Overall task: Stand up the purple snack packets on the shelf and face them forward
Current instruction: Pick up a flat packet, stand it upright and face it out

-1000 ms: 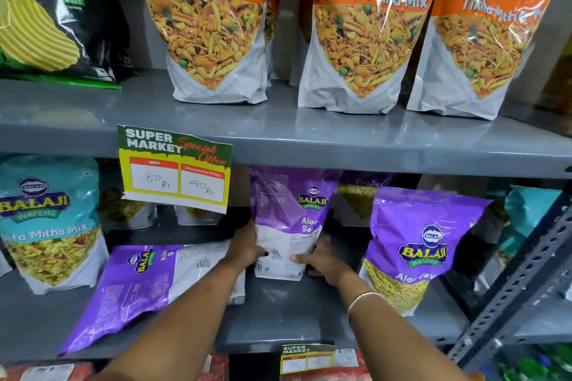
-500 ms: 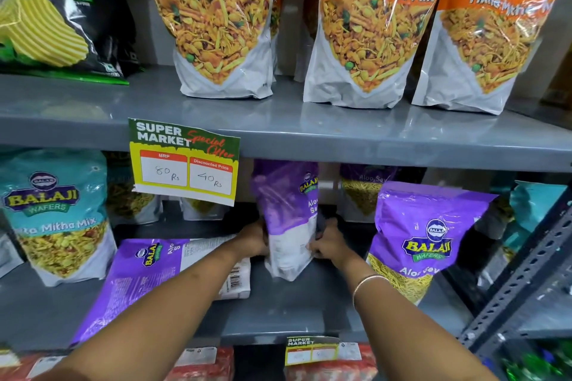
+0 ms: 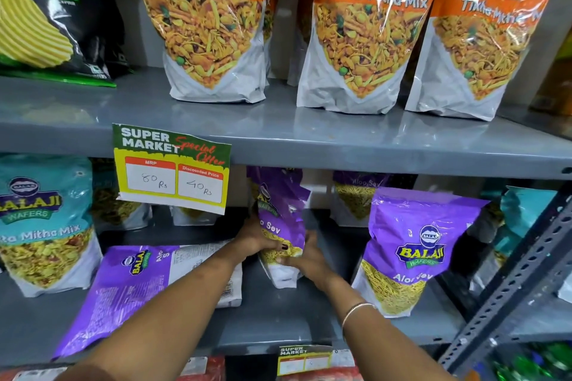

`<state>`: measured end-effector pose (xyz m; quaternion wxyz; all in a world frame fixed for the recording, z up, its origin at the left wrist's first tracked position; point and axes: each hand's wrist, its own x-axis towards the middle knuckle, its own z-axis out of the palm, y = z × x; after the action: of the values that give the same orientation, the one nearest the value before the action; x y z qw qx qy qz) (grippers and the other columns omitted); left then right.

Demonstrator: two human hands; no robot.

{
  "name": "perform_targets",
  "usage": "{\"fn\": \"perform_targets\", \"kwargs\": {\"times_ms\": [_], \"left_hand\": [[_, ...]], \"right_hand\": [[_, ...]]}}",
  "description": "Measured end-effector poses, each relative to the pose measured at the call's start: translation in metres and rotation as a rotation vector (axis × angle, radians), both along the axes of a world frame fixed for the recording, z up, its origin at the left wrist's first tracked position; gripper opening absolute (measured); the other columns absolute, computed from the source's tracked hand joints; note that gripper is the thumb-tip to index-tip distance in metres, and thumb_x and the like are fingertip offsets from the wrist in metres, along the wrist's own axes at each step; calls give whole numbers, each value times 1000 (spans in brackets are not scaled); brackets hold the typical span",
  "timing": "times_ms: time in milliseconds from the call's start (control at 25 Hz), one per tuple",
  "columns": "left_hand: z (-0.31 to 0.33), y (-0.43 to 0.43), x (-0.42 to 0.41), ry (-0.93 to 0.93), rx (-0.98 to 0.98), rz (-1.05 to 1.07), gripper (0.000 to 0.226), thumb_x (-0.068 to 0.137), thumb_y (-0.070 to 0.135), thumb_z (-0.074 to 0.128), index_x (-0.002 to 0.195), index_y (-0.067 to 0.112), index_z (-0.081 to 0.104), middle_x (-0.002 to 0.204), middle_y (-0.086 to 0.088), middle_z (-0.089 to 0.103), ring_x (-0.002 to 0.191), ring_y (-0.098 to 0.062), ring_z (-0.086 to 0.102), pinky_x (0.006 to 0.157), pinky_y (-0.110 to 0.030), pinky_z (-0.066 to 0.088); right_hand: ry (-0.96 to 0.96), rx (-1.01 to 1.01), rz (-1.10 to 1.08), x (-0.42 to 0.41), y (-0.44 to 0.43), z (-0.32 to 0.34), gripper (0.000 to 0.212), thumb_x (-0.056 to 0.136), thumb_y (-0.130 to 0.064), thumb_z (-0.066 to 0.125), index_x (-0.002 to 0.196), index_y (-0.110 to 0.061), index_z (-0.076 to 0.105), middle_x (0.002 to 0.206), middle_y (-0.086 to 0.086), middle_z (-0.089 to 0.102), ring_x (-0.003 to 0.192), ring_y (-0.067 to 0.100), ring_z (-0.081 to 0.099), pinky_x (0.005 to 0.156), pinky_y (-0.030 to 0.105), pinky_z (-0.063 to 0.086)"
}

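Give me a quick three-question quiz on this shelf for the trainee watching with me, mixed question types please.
1. True or false: the purple packet in the middle is gripped by both the left hand and the right hand.
2. How many purple packets lie flat at the front of the lower shelf?
3. Multiple choice: the price card shows a discounted price of A) 80 Rs B) 40 Rs C) 20 Rs.

Key
1. True; one hand is on each side of it.
2. One, the flat packet on the left, back side partly showing. The packet on the right stands facing forward.
3. B.
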<state>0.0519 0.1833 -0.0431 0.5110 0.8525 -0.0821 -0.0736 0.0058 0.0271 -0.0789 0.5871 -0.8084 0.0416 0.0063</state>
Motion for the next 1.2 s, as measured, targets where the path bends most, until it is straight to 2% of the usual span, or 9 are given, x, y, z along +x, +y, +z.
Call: {"fn": "perform_targets", "kwargs": {"times_ms": [120,200,320,400,480,600,760,960,1200], "left_hand": [[15,11,-1,57,45,-9,90,56,0,84,132,3,35,127,-12,51,122,-22,49,93,-26,41],[17,16,7,61,48,-13,76,61,-8,78,124,5,38,122,-13,54,115,-21,52,86,-25,40],[19,17,9,51,79,-12,87,55,-1,83,128,1,36,114,-6,53,109,-15,49,86,-25,41],[16,18,10,64,69,-21,88,53,-2,84,130,0,40,126,-12,57,118,-22,53,92,-27,43],[14,19,10,81,64,-19,77,59,-4,81,128,0,49,132,-17,57,120,-28,55,95,-28,43],[13,18,12,73,105,17,76,55,4,85,124,2,55,131,-17,59,118,-27,57,100,-32,45],[17,14,3,29,219,71,72,57,18,86,122,8,58,126,-12,63,115,-25,60,95,-30,47],[13,14,-5,18,238,124,77,45,30,86,116,12,62,122,-10,66,110,-26,62,96,-36,51],[23,16,-36,0,316,97,81,42,41,80,118,20,60,123,-5,66,114,-25,60,99,-37,48]], "right_hand": [[-14,116,17,8,-20,6,52,49,-8,79,97,-11,61,110,25,66,96,23,60,95,48,49],[12,143,-13,16,-28,11,54,50,3,77,100,-8,59,119,32,61,101,28,59,97,52,46],[17,122,-54,24,-32,15,74,47,7,72,118,2,50,122,32,59,106,37,60,98,53,46],[58,171,26,26,-31,18,68,55,8,73,120,4,52,122,30,60,104,35,60,99,50,46],[97,243,78,27,-32,20,57,61,-6,79,114,1,59,119,24,63,107,34,62,101,47,46],[92,292,-12,31,-32,23,38,69,-15,78,104,-4,67,117,22,66,105,33,65,101,46,48],[91,262,-61,37,-32,18,46,69,-19,79,108,0,64,114,22,68,104,33,66,99,46,49],[68,281,-32,40,-34,18,49,72,-15,76,117,1,61,115,18,67,101,28,65,91,36,50],[72,260,84,18,-35,20,57,68,-23,79,119,-4,60,119,16,67,107,28,65,102,45,48]]}}
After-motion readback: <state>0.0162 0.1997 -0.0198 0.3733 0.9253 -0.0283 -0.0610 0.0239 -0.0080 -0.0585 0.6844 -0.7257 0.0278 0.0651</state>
